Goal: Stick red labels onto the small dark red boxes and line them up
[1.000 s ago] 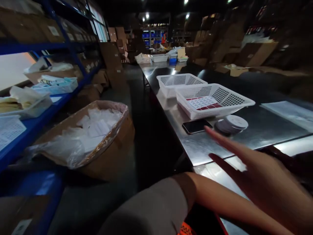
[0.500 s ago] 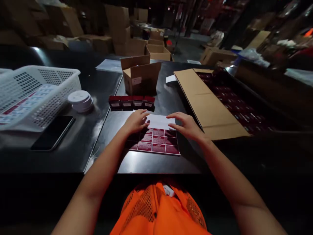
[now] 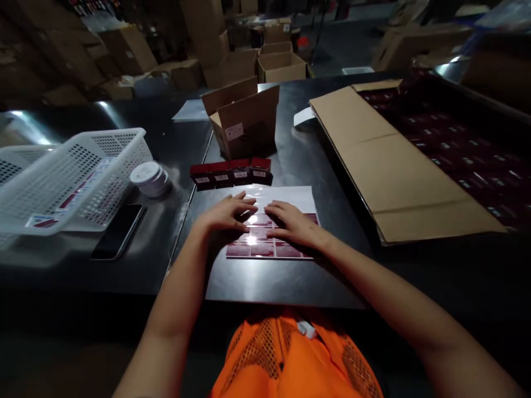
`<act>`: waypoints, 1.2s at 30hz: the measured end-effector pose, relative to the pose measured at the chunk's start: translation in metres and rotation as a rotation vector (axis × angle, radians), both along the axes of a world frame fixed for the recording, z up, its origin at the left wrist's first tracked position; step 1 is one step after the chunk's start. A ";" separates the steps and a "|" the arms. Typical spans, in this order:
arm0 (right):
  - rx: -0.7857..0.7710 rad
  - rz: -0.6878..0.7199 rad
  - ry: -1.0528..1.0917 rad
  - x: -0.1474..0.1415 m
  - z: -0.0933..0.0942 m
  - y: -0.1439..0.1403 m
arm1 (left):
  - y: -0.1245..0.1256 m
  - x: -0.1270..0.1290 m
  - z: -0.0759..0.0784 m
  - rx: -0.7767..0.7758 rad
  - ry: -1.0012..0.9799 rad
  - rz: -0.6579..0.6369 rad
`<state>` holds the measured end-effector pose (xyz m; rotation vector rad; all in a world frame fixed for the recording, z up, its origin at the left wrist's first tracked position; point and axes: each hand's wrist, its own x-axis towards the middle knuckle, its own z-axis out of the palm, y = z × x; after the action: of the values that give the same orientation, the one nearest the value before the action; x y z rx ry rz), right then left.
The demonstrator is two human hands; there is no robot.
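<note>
A sheet of dark red labels (image 3: 286, 250) with a white upper strip lies on the metal table in front of me, glare crossing its middle. Over its left part, my left hand (image 3: 230, 214) has its fingers stretched out and apart. My right hand (image 3: 292, 222) reaches across the right part, fingers extended and slightly bent, its tips close to those of the left. Both hands are on or just above the sheet; I cannot tell how firmly they touch it. Just beyond the sheet, several small dark red boxes (image 3: 230, 171) with white barcode labels stand in a row.
Behind the row stands an open cardboard box (image 3: 249, 130). At left are a white perforated basket (image 3: 124, 160) holding label sheets, round white containers (image 3: 150, 178) and a phone (image 3: 118, 232). At right, a large open carton (image 3: 398, 166) holds many dark red boxes.
My right hand has moved left and down over the red labels, closer to my left hand. The left hand has shifted slightly. The camera view has tilted and shifted.
</note>
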<state>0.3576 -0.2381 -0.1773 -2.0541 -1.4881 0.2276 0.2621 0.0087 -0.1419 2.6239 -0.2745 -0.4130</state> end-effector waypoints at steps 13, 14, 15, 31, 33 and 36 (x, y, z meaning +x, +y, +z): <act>0.013 -0.106 -0.037 0.009 0.008 -0.029 | -0.050 0.011 -0.029 0.061 -0.246 0.097; -0.003 -0.112 -0.036 0.010 0.005 -0.027 | -0.050 0.010 -0.029 0.054 -0.243 0.091; -0.016 -0.120 -0.032 0.011 0.004 -0.027 | -0.050 0.010 -0.029 0.047 -0.239 0.091; 0.170 -0.290 -0.017 0.008 -0.010 -0.021 | -0.051 0.012 -0.031 -0.059 -0.222 0.174; 0.187 -0.323 0.010 0.008 -0.010 -0.020 | -0.052 0.013 -0.031 -0.062 -0.225 0.175; 0.188 -0.363 0.050 0.007 -0.008 -0.019 | -0.052 0.012 -0.032 -0.064 -0.230 0.173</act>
<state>0.3643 -0.2571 -0.1850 -2.1014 -1.0391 -0.0049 0.2746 -0.0430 -0.1734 2.6063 -0.1304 -0.0428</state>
